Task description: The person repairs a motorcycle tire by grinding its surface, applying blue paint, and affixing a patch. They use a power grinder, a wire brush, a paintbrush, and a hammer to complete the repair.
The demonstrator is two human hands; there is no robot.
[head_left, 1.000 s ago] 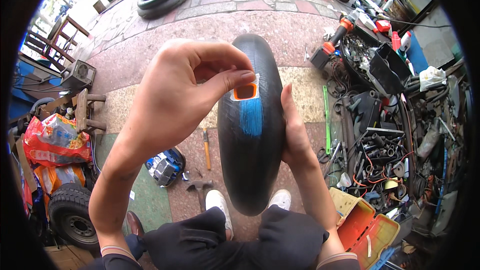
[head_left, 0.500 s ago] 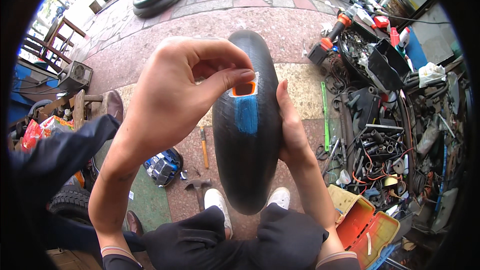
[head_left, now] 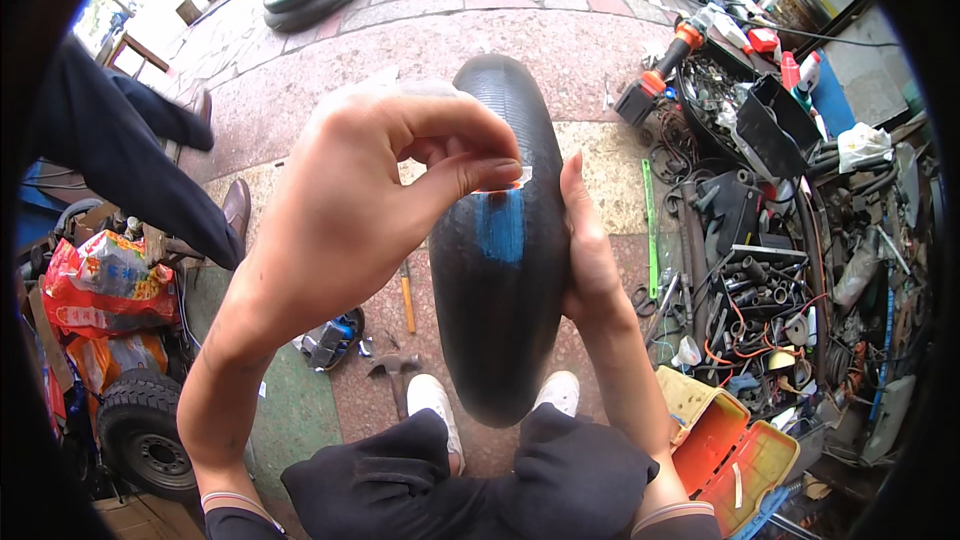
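A black inflated inner tube (head_left: pixel 500 340) stands upright in front of me, its narrow side toward me. Across its outer face runs a blue brushed-on streak (head_left: pixel 501 230). Between thumb and forefinger, my left hand (head_left: pixel 345 190) pinches a small rubber patch (head_left: pixel 526 177) with an orange edge and a white backing. It is held tilted, seen nearly edge-on, at the top end of the streak; whether it touches the tube I cannot tell. My right hand (head_left: pixel 595 265) grips the tube's right side, thumb up, its other fingers hidden behind the rubber.
A hammer (head_left: pixel 396 368) and a wooden-handled tool (head_left: pixel 408 302) lie on the floor left of the tube. Loose tools and parts (head_left: pixel 765 305) crowd the right, with an open toolbox (head_left: pixel 735 470) below. Someone's legs (head_left: pixel 150 130) are at left, above a small wheel (head_left: pixel 150 435).
My left hand has shifted slightly right, and the patch has tipped from facing me to nearly edge-on. The other person's legs have moved away up the left side. My right hand keeps its grip.
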